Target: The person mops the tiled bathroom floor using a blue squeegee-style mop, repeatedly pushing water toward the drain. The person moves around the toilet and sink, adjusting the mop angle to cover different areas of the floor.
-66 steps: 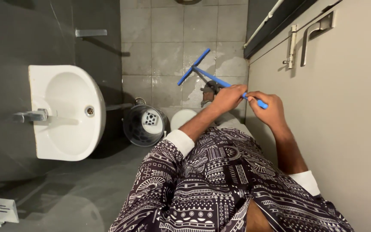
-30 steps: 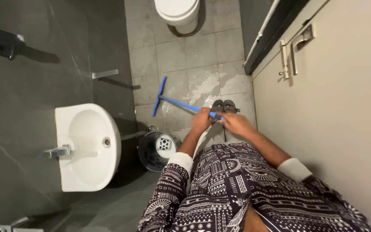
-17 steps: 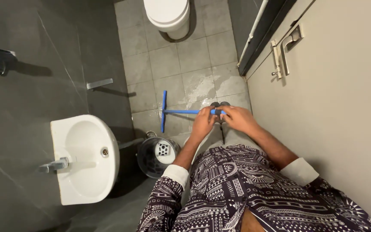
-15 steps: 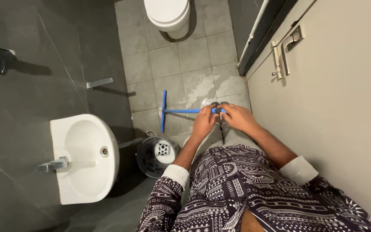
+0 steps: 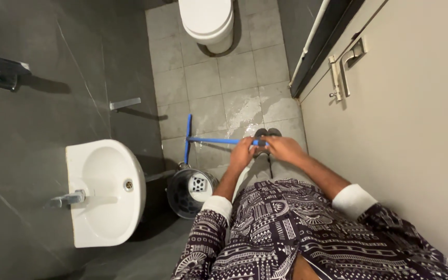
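The person is wearing a loose dark shirt covered in white geometric and paisley-like patterning, its long sleeves ending in plain white cuffs, while the left hand (image 5: 242, 154) and right hand (image 5: 284, 149) are showing bare.

White sink (image 5: 105, 192), white toilet (image 5: 207, 21), metal bucket (image 5: 190, 192), beige door (image 5: 416, 129).

We see both arms stretched forward and down from the body, each in a patterned sleeve that ends in a white cuff, the forearms bare beyond it. The left hand (image 5: 241, 154) and the right hand (image 5: 284, 149) meet close together in front of us, nearly touching. Both are closed, fingers curled round, knuckles turned up. The right forearm runs in at a slant from the right; the left comes up straighter.
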